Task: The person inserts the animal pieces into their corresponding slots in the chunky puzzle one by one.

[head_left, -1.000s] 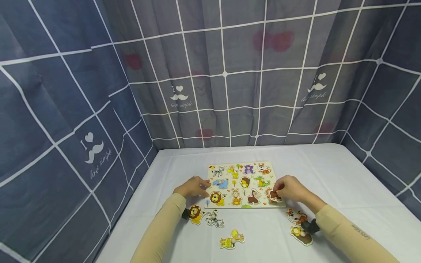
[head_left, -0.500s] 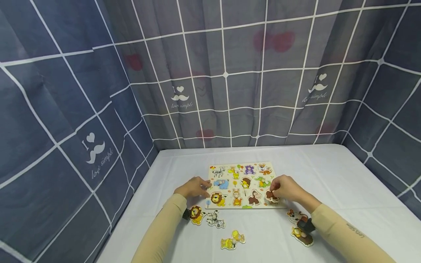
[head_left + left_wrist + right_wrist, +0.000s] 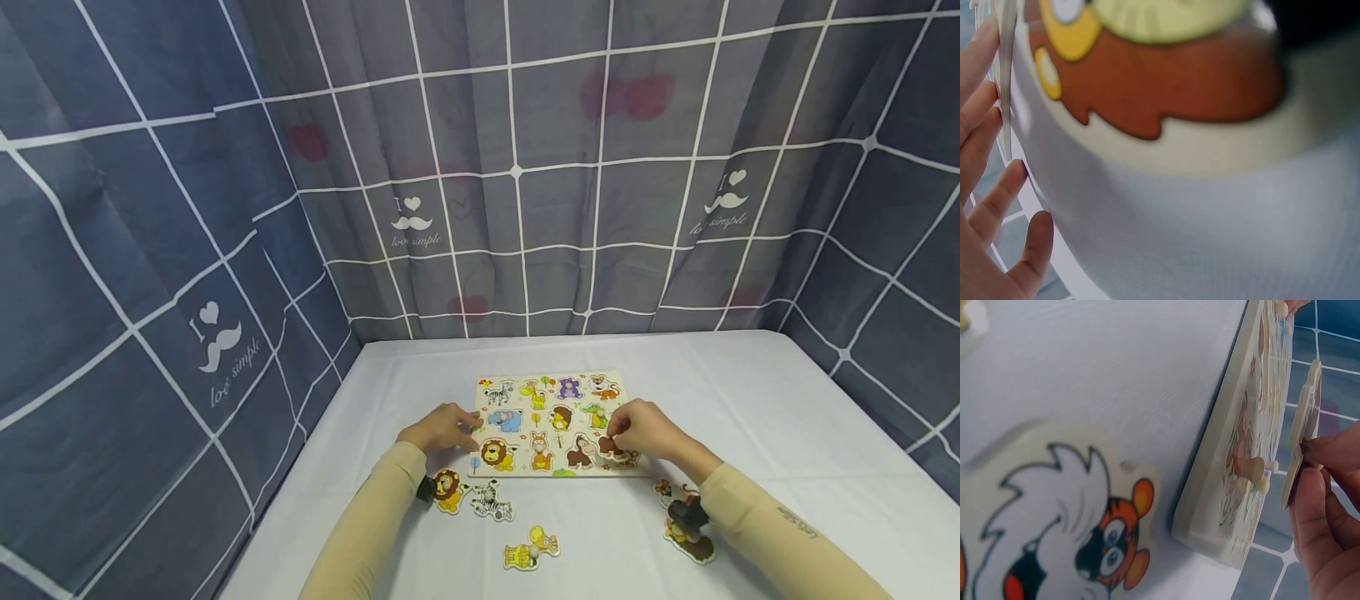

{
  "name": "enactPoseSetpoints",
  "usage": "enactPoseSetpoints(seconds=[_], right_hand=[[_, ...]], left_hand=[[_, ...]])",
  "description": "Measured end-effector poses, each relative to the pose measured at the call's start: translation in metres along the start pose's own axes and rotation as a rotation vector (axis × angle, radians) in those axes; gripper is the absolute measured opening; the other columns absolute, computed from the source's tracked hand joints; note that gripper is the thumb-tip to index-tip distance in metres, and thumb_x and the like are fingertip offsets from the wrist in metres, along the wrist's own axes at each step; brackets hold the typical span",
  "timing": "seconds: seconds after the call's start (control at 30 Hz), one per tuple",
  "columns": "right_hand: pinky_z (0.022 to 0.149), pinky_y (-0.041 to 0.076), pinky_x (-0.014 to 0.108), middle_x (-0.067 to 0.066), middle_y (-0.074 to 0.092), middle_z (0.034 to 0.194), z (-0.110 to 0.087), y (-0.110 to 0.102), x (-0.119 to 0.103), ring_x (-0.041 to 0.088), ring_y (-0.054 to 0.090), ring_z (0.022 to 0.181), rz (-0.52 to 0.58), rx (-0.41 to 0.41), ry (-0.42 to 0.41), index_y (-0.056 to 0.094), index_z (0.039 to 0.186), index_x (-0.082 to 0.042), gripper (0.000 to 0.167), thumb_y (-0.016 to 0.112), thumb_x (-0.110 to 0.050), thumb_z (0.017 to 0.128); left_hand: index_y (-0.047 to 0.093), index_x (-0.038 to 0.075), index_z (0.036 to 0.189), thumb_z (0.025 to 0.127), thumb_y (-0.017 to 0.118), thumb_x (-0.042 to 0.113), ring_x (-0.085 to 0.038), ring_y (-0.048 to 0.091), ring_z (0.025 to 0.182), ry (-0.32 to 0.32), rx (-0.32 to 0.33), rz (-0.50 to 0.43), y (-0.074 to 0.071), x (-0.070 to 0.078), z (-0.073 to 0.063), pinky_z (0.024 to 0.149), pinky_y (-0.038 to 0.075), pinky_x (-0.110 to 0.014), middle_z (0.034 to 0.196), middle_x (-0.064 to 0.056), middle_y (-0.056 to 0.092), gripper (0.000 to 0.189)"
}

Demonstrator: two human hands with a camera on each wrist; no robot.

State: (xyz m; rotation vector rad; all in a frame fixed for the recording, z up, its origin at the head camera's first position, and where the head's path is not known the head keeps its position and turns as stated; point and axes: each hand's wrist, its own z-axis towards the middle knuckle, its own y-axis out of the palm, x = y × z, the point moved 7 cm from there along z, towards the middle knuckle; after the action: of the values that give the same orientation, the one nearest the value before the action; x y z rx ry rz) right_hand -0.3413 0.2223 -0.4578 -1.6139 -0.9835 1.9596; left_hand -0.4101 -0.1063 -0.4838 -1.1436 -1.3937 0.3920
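Note:
A wooden animal puzzle board lies on the white-covered table. My right hand pinches a brown animal puzzle piece over the board's lower right corner. In the right wrist view this held piece is seen edge-on, apart from the board face, with thumb and fingertips at its back. A knobbed animal on the board shows below it. My left hand touches the board's left edge with extended fingers; the left wrist view shows those fingers spread along the edge.
Before the board lie a lion piece, a zebra piece and a giraffe piece. Under my right wrist are a tiger piece and a hedgehog piece. A checked curtain stands behind the table.
My right hand has shifted left over the board with the brown puzzle piece, from the corner picture toward the gorilla picture. The left hand stays at the board's edge.

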Motion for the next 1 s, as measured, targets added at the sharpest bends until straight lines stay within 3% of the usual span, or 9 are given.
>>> enactPoseSetpoints(seconds=[0.43,1.0], right_hand=[[0.057,0.050,0.026,-0.001,0.067,0.069,0.006,0.007,-0.005,0.013,0.057,0.063,-0.001,-0.018,-0.006,0.072,0.076,-0.009,0.017,0.069,0.007,0.074],[0.052,0.048,0.025,-0.001,0.068,0.074,0.016,0.026,-0.026,0.012,0.055,0.061,0.042,-0.061,-0.074,0.072,0.077,-0.008,0.017,0.065,0.007,0.076]], left_hand=[[0.071,0.016,0.125,0.076,0.087,0.025,-0.033,0.043,0.143,-0.002,-0.003,0.017,0.000,0.001,0.000,0.121,0.033,-0.051,0.148,0.003,0.055,0.053],[0.069,0.015,0.128,0.079,0.085,0.024,-0.032,0.041,0.145,0.014,-0.014,0.039,0.000,0.001,0.001,0.122,0.031,-0.050,0.149,0.003,0.053,0.053]])
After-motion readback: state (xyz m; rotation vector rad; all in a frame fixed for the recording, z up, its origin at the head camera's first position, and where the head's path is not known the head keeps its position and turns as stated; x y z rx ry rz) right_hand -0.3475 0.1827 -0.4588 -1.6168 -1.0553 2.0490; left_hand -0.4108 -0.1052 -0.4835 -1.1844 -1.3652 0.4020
